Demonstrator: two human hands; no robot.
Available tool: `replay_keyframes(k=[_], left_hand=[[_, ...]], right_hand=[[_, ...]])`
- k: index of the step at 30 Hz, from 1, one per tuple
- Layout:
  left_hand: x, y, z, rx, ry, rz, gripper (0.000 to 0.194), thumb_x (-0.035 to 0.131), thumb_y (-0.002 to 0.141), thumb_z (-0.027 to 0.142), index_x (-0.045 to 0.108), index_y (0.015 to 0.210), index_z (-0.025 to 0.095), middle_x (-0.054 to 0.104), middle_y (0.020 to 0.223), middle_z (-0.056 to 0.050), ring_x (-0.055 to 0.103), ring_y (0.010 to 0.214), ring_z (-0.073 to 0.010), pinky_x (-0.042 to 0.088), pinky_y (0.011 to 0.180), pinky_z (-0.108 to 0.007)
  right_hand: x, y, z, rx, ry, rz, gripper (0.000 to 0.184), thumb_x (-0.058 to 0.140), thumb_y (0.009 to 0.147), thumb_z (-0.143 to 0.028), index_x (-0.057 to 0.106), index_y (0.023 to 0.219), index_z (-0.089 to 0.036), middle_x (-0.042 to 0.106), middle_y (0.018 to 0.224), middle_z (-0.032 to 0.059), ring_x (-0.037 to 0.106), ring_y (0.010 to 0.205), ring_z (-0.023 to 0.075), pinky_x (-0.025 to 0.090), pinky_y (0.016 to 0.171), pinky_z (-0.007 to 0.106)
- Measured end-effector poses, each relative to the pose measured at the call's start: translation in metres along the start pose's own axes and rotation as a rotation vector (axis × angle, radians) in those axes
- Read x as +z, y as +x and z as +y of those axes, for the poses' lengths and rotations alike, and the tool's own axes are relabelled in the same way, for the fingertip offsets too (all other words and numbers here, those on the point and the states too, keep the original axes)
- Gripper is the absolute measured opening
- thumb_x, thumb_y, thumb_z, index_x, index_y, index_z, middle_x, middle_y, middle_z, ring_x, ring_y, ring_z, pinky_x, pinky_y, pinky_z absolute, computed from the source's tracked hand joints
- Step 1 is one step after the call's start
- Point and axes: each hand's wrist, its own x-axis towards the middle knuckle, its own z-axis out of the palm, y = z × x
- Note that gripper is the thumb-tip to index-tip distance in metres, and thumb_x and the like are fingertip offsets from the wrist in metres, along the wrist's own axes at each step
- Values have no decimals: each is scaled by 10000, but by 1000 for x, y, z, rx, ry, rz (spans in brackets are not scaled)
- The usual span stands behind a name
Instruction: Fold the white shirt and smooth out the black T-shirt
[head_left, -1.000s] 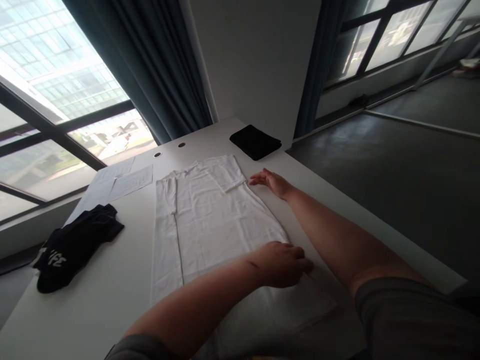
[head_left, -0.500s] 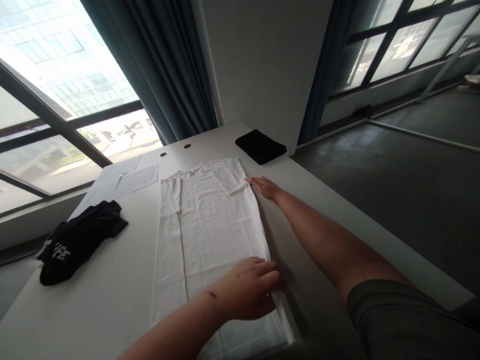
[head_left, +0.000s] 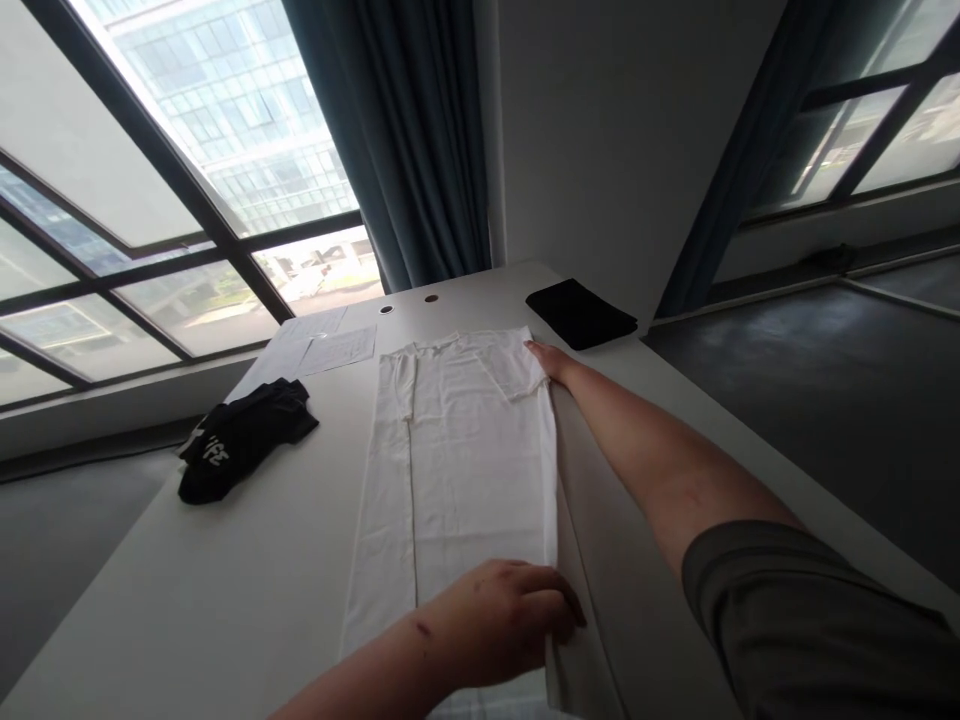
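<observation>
A white T-shirt [head_left: 480, 470] lies spread on the table, its collar toward the far end. Its left side is folded inward in a long strip, with a sleeve lying on it. My left hand [head_left: 517, 612] reaches across the lower part of the shirt, its curled fingers closed on the right edge. That edge is lifted slightly off the tabletop. At the far right, my right hand [head_left: 551, 362] has its fingers closed on the shirt's edge by the shoulder, beside the other sleeve; the thumb is hard to make out.
The white table [head_left: 255, 590] also bears a crumpled black garment with white lettering [head_left: 247, 440] on the left. Paper sheets [head_left: 337, 350] lie behind it. A folded black cloth [head_left: 581, 313] rests at the far right corner. Curtains [head_left: 420, 140] hang beyond the table.
My right hand has moved along the shirt's edge from the sleeve opening up to the shoulder. My left hand stays on the lower right edge. The view has turned left.
</observation>
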Motion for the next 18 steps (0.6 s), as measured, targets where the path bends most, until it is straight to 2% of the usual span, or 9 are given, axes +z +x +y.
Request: replay_keyframes(k=[4,8,14,18], left_hand=[[-2,-10,2,2,6,14,100,593,929,122,637,962,205,761,1100,-22,731,933,-141,572,911,-244],[-5,-26,5,28,-3,37,141,611,923,81,658,971,205,775,1162,-14,747,975,-145,565,969,-253],[0,-58,-1,37,1,55,181,629,894,49,693,971,200,776,1240,7,765,981,-150,568,958,-245],[12,-77,-14,15,-28,27,142,668,911,125,720,997,224,798,1180,23,776,946,-141,572,859,-223]], right_hand=[[2,11,-22,28,27,-20,865,236,993,-775,618,1461,-157,559,1558,115,476,1482,288,324,1249,449],[19,21,-58,-30,9,-56,902,227,989,-798,614,1470,-141,578,1540,110,479,1480,286,314,1258,414],[67,39,-106,-152,-148,-129,834,128,1046,-681,602,1493,-161,686,1418,88,535,1433,279,387,1218,423],[108,37,-115,-251,-296,-165,735,203,1053,-647,538,1551,-223,655,1462,87,560,1406,283,391,1210,448]])
